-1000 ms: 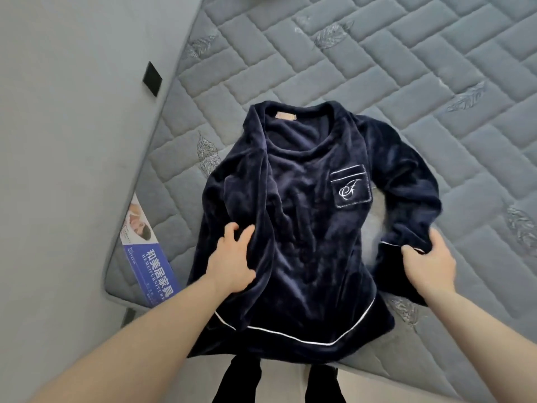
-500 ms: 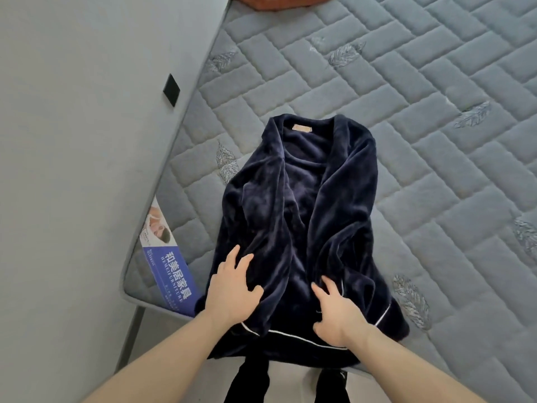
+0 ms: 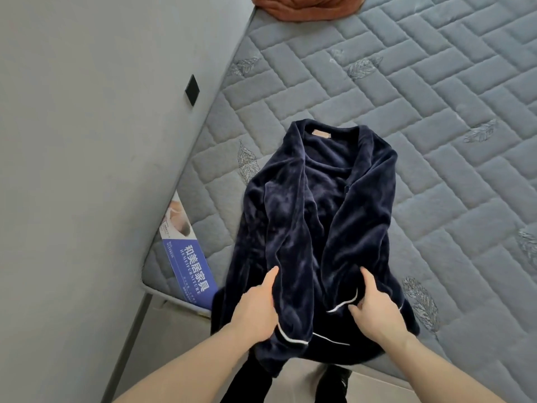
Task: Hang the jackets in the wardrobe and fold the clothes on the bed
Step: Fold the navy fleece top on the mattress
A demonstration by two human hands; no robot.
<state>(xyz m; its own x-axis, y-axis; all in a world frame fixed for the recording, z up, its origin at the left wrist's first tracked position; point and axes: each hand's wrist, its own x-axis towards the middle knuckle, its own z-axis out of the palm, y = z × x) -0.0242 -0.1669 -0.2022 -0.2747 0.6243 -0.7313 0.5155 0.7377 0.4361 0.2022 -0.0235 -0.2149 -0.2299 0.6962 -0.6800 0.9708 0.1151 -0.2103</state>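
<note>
Both hands gripping the hem end of a navy fleece pyjama top [image 3: 316, 228]: left hand [image 3: 255, 309] curling under the folded-in left side, right hand [image 3: 374, 309] pinching the white-piped edge. Lying lengthwise near the corner of a grey quilted mattress [image 3: 436, 112], both sides already folded inward. Seemingly awaiting the end-to-end fold. Still waiting at the far edge: a rust-orange garment [image 3: 302, 7]. No wardrobe showing.

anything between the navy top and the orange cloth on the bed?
Nothing: in the head view only bare quilted mattress lies between the navy top and the orange cloth.
</note>
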